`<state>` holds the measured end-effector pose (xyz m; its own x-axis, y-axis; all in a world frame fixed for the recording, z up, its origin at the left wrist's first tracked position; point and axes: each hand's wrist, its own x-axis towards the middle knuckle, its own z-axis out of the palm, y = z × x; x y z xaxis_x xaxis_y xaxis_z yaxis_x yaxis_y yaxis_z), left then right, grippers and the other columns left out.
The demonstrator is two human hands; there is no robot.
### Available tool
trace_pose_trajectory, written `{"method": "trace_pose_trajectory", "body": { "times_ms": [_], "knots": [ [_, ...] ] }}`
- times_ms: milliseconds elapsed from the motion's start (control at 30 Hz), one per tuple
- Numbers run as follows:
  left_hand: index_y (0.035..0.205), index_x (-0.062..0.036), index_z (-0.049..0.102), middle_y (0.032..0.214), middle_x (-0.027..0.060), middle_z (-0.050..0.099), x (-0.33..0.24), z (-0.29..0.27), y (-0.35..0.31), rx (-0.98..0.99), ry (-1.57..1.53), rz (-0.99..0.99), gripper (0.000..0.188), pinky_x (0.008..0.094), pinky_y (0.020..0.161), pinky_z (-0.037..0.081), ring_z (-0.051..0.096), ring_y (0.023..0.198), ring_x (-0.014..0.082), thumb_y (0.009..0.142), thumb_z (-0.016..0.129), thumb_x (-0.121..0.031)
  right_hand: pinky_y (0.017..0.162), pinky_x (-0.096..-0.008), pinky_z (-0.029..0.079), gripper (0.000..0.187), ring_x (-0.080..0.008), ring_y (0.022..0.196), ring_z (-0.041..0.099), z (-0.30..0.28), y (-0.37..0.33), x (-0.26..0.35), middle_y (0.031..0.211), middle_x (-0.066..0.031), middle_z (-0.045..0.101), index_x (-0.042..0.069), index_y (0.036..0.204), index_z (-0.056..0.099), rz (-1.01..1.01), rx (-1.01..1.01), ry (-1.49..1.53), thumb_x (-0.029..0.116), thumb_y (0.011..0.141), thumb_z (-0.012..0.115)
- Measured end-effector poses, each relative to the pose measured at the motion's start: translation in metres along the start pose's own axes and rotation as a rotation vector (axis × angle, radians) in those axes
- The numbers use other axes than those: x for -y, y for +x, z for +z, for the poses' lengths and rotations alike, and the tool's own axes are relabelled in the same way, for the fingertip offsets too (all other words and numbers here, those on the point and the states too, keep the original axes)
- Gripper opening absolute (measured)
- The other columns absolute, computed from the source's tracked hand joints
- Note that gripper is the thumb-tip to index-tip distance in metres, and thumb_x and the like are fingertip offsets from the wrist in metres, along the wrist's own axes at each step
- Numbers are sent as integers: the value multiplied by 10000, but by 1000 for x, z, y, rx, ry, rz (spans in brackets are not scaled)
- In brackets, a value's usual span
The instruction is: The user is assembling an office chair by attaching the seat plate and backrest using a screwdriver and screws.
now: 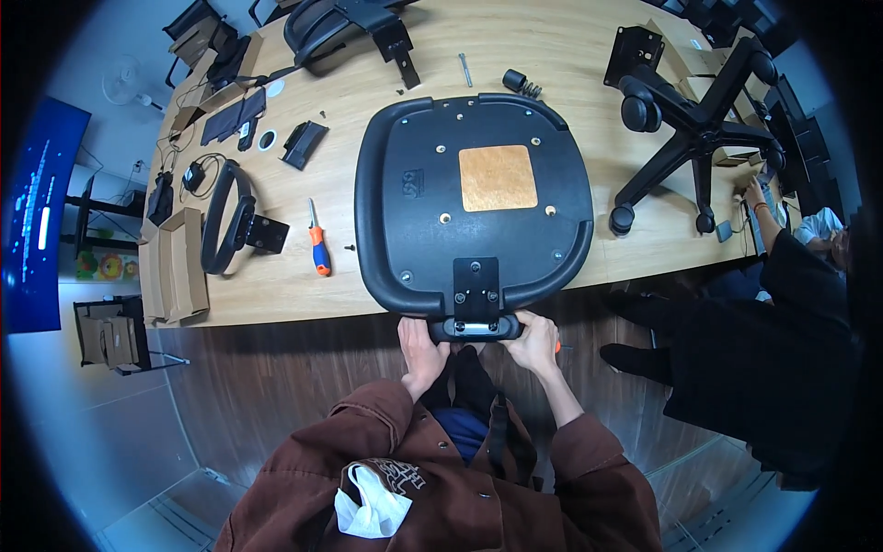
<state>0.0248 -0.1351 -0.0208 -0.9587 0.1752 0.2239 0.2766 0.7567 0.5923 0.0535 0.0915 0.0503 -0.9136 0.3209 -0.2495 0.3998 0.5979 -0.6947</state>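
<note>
A black chair seat [414,235] lies underside up at the table's near edge, with a wooden panel [498,178] set in its middle. A black metal bracket [475,283] is fixed to its near side by bolts and joins it to an armrest [441,328], which juts out past the table edge. My left hand [421,351] is closed round the armrest's left end, and my right hand [533,342] grips its right end. Something small and orange [558,347] shows beside my right hand; what it is I cannot make out.
Left of the seat lie a screwdriver [319,241], a second armrest [221,221] and a cardboard box [175,267]. Beyond are a bolt [465,70] and a black frame part [354,23]. At right stand a wheeled chair base [694,129] and another person [763,340].
</note>
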Motion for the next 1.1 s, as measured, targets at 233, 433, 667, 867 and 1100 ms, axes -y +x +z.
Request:
{"method": "trace_pose_trajectory", "body": {
  "times_ms": [233,433,667,867,1100],
  "knots": [
    [1004,-51,487,987,176,506,-28,-37,17,-262,-109,19,501,495,872,442,547,961,398,594,763,34,776,-423,573,333,-358,808,748,-48,-17,66,799,-145,760,128,987,825,20,43,9,264,696,914],
    [1138,-60,491,1129,155,491,-72,-87,59,-489,-12,288,638,474,921,442,536,1070,369,561,751,19,747,-425,570,338,-344,769,746,-93,-12,118,736,-137,747,143,963,830,3,99,-125,334,703,932],
    [1177,-45,595,1129,149,575,-97,-107,90,-469,56,456,610,496,940,462,582,1060,364,588,754,-38,776,-437,580,331,-349,791,751,-115,-7,158,741,-149,748,118,930,832,-59,158,-151,355,716,916],
    [1181,-30,687,1111,155,587,-118,-144,127,-426,177,442,544,480,913,492,602,1039,362,643,754,-82,790,-450,589,300,-380,801,745,-136,11,195,745,-191,736,72,880,819,-194,208,-202,325,725,863],
    [1264,-53,644,1269,143,571,-160,-186,189,-342,252,593,604,494,1039,454,546,1256,369,687,811,-108,685,-428,568,417,-403,714,720,-162,48,242,647,-260,651,-51,681,716,-327,191,-97,350,687,828]
  ]
}}
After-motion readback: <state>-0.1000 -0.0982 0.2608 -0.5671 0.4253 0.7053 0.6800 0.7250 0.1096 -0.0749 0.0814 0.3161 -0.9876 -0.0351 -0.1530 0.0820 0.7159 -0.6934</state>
